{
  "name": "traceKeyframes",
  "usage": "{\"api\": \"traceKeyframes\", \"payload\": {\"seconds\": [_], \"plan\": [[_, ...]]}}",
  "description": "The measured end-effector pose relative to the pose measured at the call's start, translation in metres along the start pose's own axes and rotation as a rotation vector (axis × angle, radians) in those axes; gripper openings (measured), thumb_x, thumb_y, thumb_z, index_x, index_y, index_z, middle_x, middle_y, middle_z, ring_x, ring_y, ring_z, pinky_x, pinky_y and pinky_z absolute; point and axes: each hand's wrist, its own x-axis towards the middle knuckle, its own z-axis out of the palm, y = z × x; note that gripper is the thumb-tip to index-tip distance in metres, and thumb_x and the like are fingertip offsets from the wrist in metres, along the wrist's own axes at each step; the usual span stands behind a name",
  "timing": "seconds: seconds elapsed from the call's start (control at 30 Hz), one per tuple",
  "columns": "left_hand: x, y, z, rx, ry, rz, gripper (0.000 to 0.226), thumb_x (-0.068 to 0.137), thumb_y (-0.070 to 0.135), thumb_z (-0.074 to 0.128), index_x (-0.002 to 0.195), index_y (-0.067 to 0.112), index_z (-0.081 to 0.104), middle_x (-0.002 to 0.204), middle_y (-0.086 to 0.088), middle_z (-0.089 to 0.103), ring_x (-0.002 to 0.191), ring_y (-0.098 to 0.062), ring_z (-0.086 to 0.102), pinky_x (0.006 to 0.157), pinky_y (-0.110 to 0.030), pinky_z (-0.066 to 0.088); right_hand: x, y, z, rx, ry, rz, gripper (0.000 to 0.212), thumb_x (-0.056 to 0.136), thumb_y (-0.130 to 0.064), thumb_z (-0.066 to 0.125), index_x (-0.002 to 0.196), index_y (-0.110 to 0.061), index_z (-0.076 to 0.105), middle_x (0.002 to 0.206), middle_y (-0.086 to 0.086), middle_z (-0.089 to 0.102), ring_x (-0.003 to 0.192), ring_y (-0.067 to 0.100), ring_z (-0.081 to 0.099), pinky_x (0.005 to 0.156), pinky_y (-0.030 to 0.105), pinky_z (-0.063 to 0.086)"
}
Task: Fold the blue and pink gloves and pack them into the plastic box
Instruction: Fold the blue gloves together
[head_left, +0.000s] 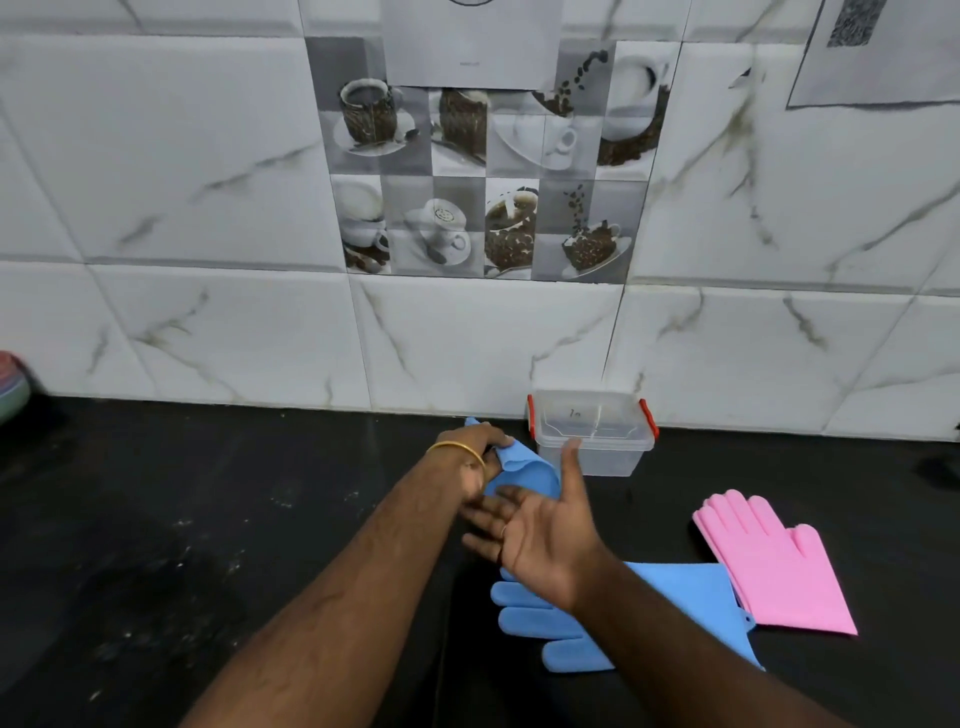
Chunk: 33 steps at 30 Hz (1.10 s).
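My left hand (475, 449), with a gold bangle at the wrist, grips a bunched blue glove (524, 470) just left of the clear plastic box (592, 436). The box has red side clips, no lid on it, and stands against the wall. My right hand (540, 535) is spread open, palm up, right below that glove and holds nothing. A second blue glove (680, 597) lies flat on the black counter under my right forearm, fingers pointing left. The pink gloves (774, 561) lie stacked flat to the right, fingers pointing away from me.
The black counter (208, 519) runs along a white marble-tiled wall (208, 332). A stack of coloured bowls (13, 384) sits at the far left edge. A dark object (943, 470) shows at the right edge.
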Motion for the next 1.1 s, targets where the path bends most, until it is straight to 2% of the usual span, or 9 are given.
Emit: {"api": "traceKeyframes", "payload": {"seconds": [0.1,0.2,0.3,0.43,0.6,0.7,0.83,0.93,1.1], "plan": [[-0.016,-0.008,-0.004,-0.051,-0.055,-0.022,0.014,0.085,-0.012,0.054,0.095,-0.005,0.059,0.087,-0.020,0.063,0.073,-0.025,0.063,0.062,-0.032,0.060,0.006,-0.030,0.011,0.062,0.171,-0.102,0.091,0.080,-0.077,0.048,0.130,-0.001,0.058,0.126,0.022,0.065,0.116,0.032,0.063,0.109,0.046,0.041],[-0.037,-0.019,-0.009,-0.243,-0.155,-0.035,0.033,0.087,-0.013,0.047,0.109,0.007,0.060,0.085,-0.020,0.066,0.075,-0.026,0.066,0.077,-0.036,0.056,0.011,-0.047,0.026,0.110,0.339,-0.122,0.060,0.103,-0.038,0.040,0.140,0.009,0.041,0.135,0.030,0.055,0.124,0.038,0.056,0.100,0.046,0.047],[-0.054,-0.034,-0.018,-0.521,-0.214,0.023,0.021,0.086,-0.005,0.046,0.093,0.007,0.062,0.072,-0.015,0.071,0.064,-0.023,0.070,0.060,-0.030,0.060,0.007,-0.053,0.044,0.037,0.366,-0.167,0.047,0.104,-0.020,0.036,0.145,0.004,0.035,0.146,0.025,0.044,0.134,0.036,0.047,0.104,0.046,0.042],[-0.064,-0.079,-0.026,-0.603,-0.268,-0.150,0.017,0.079,0.005,0.041,0.075,0.008,0.057,0.067,-0.010,0.069,0.057,-0.025,0.069,0.057,-0.030,0.057,0.002,-0.062,0.061,-0.098,0.420,-0.206,0.041,0.100,-0.019,0.051,0.135,0.003,0.048,0.131,0.022,0.059,0.118,0.037,0.059,0.087,0.048,0.050],[-0.057,-0.107,0.019,-0.334,-0.297,-0.221,0.040,0.098,0.040,0.038,0.101,0.010,0.064,0.089,-0.009,0.074,0.080,-0.027,0.071,0.080,-0.038,0.052,-0.016,-0.069,0.064,-0.179,0.362,-0.194,0.033,0.098,-0.015,0.055,0.126,0.002,0.052,0.109,0.022,0.066,0.088,0.036,0.066,0.068,0.048,0.054],[-0.050,-0.097,0.035,-0.611,-0.358,-0.172,0.059,0.095,0.055,0.030,0.119,0.012,0.061,0.113,-0.016,0.069,0.099,-0.033,0.065,0.085,-0.048,0.049,-0.033,-0.079,0.052,-0.199,0.363,-0.152,0.033,0.096,-0.018,0.057,0.121,0.003,0.057,0.111,0.024,0.068,0.094,0.038,0.066,0.081,0.053,0.052],[-0.047,-0.082,0.033,-0.856,-0.536,0.032,0.044,0.094,0.037,0.044,0.123,0.011,0.062,0.125,-0.021,0.064,0.107,-0.042,0.064,0.083,-0.058,0.052,-0.058,-0.096,0.021,-0.257,0.331,-0.180,0.026,0.095,-0.015,0.055,0.112,0.001,0.065,0.108,0.021,0.073,0.098,0.034,0.069,0.088,0.047,0.054],[-0.047,-0.080,0.025,-0.894,-0.582,0.070,0.046,0.094,0.047,0.044,0.104,0.011,0.070,0.106,-0.018,0.073,0.096,-0.040,0.069,0.080,-0.059,0.054,-0.074,-0.102,-0.001,-0.289,0.376,-0.181,0.027,0.095,-0.014,0.055,0.114,0.001,0.065,0.106,0.020,0.072,0.092,0.033,0.068,0.086,0.046,0.054],[-0.041,-0.080,0.007,-0.888,-0.438,0.109,0.061,0.081,0.074,0.036,0.110,0.024,0.056,0.080,-0.015,0.075,0.091,-0.037,0.064,0.073,-0.052,0.057,-0.101,-0.123,-0.049,-0.291,0.409,-0.177,0.029,0.096,-0.015,0.055,0.120,0.000,0.062,0.117,0.020,0.069,0.099,0.033,0.067,0.086,0.045,0.053]]}}
